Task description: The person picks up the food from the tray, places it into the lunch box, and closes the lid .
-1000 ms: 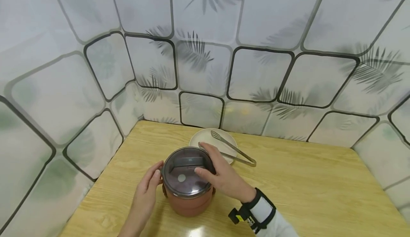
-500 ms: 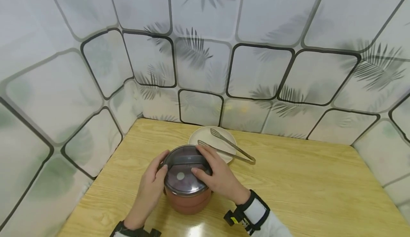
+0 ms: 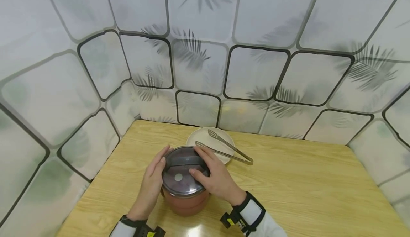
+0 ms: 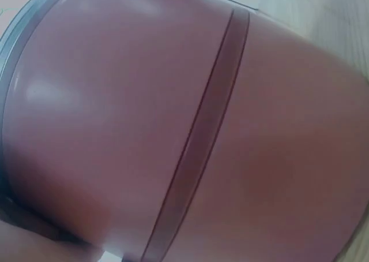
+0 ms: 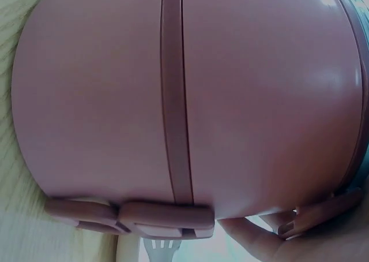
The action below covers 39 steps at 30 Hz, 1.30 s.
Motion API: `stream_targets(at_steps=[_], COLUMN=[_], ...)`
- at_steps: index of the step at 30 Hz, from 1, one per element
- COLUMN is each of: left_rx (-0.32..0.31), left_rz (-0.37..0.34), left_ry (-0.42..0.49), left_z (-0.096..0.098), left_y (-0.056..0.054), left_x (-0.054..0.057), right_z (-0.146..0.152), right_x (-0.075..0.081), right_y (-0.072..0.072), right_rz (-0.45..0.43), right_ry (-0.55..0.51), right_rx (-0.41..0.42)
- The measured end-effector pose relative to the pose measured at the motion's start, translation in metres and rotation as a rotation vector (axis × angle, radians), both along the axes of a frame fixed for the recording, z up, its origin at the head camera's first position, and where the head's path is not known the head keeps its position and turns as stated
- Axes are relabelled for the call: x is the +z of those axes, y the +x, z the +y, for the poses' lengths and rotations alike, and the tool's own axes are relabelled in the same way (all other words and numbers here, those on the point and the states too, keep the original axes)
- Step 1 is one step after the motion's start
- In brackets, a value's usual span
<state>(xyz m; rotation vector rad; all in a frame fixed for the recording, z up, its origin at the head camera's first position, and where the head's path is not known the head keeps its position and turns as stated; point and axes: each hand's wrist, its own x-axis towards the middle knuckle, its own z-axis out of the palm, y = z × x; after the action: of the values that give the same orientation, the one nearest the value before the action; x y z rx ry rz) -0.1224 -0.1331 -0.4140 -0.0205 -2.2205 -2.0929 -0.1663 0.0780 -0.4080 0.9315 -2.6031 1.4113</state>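
A round reddish-pink lunch box (image 3: 187, 206) stands on the wooden table, a dark see-through lid (image 3: 184, 185) with a grey handle bar on top. My left hand (image 3: 148, 183) grips its left side, thumb at the lid's rim and fingers reaching round the far edge. From the right, my right hand (image 3: 217, 180) holds it, thumb on the lid and fingers over the far rim. In the right wrist view, side clasps (image 5: 167, 219) show below the box wall, with fingers (image 5: 253, 239) by the upper clasp. The left wrist view is filled by the wall and its darker band (image 4: 202, 135).
Behind the lunch box sits a pale round plate (image 3: 196, 136), with metal tongs (image 3: 247, 161) lying across it, their bent end over the table on the right. Patterned curtains or wall coverings (image 3: 256, 73) bound the table (image 3: 304, 187) at the back and left.
My left hand has come up and inward, its thumb onto the lid's rim. The right fingers have drawn in slightly over the rim. The lunch box stays about where it was.
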Motion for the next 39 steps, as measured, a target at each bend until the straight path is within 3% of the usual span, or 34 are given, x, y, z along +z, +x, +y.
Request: stream_targets(at_steps=[4, 7, 14, 19, 23, 25, 30, 34, 39], left_rx=[0.005, 0.028, 0.101, 0.116, 0.085, 0.066, 0.015, 0.01, 0.045], left_rz=[0.008, 0.018, 0.037, 0.017, 0.006, -0.014, -0.129, -0.119, -0.098], left_ry=[0.025, 0.052, 0.073, 0.066, 0.057, 0.047, 0.065, 0.134, 0.213], left_z=[0.001, 0.003, 0.007, 0.009, 0.006, 0.003, -0.003, 0.003, 0.011], left_y=[-0.001, -0.002, -0.004, -0.005, -0.004, -0.002, 0.006, 0.006, 0.003], left_x=[-0.002, -0.004, -0.005, -0.004, -0.007, -0.011, -0.026, -0.034, -0.035], right_z=[-0.002, -0.004, -0.011, -0.012, -0.003, 0.002, 0.003, -0.004, -0.011], right_x=[-0.002, -0.008, -0.016, -0.017, -0.023, -0.029, -0.045, -0.049, -0.047], right_y=[0.001, 0.003, 0.01, 0.009, 0.007, 0.006, 0.007, 0.013, 0.017], right_rz=[0.006, -0.029, -0.287, -0.414, -0.475, -0.47, -0.473, -0.555, -0.614], right_ry=[-0.05, -0.158, -0.465, -0.608, -0.633, -0.591, -0.48, -0.583, -0.722], right_rx=[-0.014, -0.035, -0.085, -0.054, 0.031, 0.05, 0.019, -0.005, -0.078])
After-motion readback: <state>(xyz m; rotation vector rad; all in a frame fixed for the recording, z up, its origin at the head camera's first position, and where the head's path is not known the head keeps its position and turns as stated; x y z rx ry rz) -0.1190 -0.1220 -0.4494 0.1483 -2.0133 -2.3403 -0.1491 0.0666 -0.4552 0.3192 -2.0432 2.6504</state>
